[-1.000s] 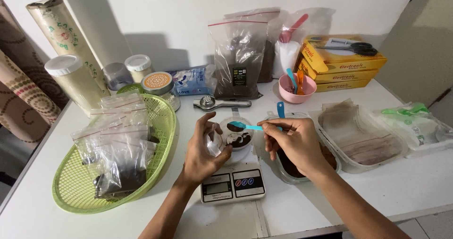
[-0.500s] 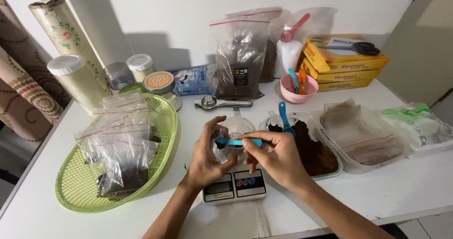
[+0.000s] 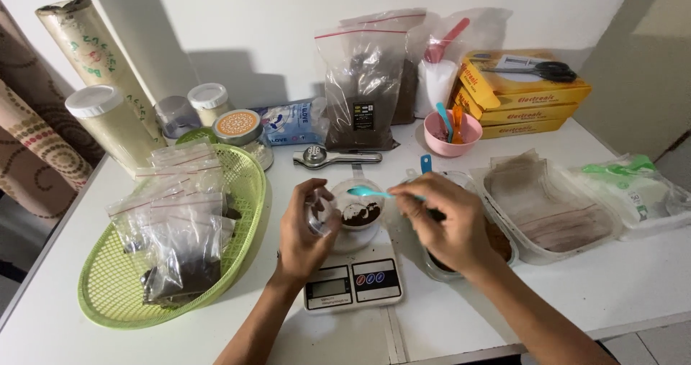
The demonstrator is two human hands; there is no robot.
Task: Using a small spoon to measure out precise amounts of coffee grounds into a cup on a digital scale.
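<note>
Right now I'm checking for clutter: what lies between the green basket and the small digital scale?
In the head view, only the left hand and its forearm lie between the green basket and the digital scale; otherwise bare white table.

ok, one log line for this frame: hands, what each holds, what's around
left hand: holds small clear bag | right hand: holds teal spoon over cup on scale | left side: green basket of filled bags

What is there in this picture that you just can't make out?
- Head view: the container of dark powder is mostly hidden behind the right hand.
- The small bag in the left hand: fingers cover its contents.
- The scale display: too small.
</note>
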